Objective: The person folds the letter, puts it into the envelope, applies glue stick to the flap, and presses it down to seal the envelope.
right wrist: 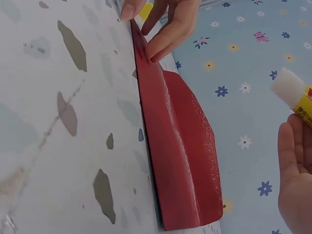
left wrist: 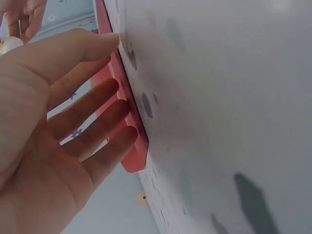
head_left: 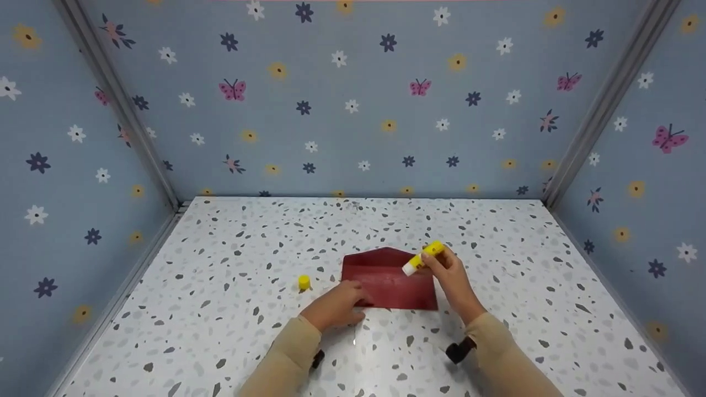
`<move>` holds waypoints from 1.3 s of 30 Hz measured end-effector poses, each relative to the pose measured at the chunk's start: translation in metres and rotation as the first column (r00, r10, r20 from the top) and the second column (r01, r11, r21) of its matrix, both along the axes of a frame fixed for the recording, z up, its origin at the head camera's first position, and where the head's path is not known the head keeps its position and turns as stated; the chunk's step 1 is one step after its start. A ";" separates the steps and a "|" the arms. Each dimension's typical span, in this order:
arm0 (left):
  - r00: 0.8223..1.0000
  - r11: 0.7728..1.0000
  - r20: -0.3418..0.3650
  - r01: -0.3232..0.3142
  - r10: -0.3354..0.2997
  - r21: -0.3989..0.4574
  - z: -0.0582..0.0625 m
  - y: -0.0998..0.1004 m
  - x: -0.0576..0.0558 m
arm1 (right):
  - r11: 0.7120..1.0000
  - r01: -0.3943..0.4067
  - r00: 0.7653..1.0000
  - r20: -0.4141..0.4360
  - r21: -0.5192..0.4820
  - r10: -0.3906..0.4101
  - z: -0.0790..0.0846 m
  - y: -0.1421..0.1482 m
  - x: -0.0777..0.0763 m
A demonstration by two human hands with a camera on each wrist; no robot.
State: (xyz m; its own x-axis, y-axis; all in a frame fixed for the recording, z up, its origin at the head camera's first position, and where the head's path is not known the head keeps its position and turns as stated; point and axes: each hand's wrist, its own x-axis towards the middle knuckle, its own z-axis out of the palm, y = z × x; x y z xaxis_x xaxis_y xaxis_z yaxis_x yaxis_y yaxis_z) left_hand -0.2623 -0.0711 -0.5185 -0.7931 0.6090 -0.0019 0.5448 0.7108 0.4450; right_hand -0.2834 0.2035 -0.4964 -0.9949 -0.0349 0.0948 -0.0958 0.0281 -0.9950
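A dark red envelope [head_left: 394, 289] lies on the speckled table, its flap [head_left: 380, 257] unfolded toward the back wall. My left hand [head_left: 337, 304] rests on the envelope's left end, fingertips on the paper and thumb by the near edge; its fingers are extended in the left wrist view. Above the envelope's right side, my right hand [head_left: 449, 275] holds a yellow glue stick [head_left: 423, 258] without its cap, the white end pointing down and left. The right wrist view shows that white end [right wrist: 288, 87] raised off the envelope.
A yellow cap [head_left: 304, 282] stands on the table [head_left: 231, 331] left of the envelope. Flower-patterned blue panels [head_left: 353, 110] enclose the table at the back and both sides. Dark wrist-worn devices [head_left: 459, 350] sit under the sleeves.
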 end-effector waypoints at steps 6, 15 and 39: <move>1.000 0.999 0.024 -0.017 0.018 -0.044 0.002 0.001 0.000 | 0.992 0.025 0.999 -0.032 0.120 -0.021 0.002 0.002 -0.007; 0.997 0.999 0.059 -0.037 0.039 -0.032 0.003 0.002 0.000 | 0.897 0.054 0.991 -0.135 0.439 0.006 0.002 0.018 -0.015; 0.998 0.999 0.047 -0.035 0.034 0.002 0.000 0.001 0.000 | 0.729 -0.030 0.990 -0.080 0.684 0.116 -0.016 0.034 -0.027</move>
State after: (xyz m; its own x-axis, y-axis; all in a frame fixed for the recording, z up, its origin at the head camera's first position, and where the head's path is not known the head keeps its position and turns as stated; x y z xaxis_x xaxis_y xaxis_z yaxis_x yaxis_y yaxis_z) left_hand -0.2622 -0.0702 -0.5186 -0.8128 0.5814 -0.0379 0.4985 0.7276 0.4713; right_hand -0.3102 0.2373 -0.5124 -0.9710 -0.2045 0.1241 -0.2322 0.6809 -0.6946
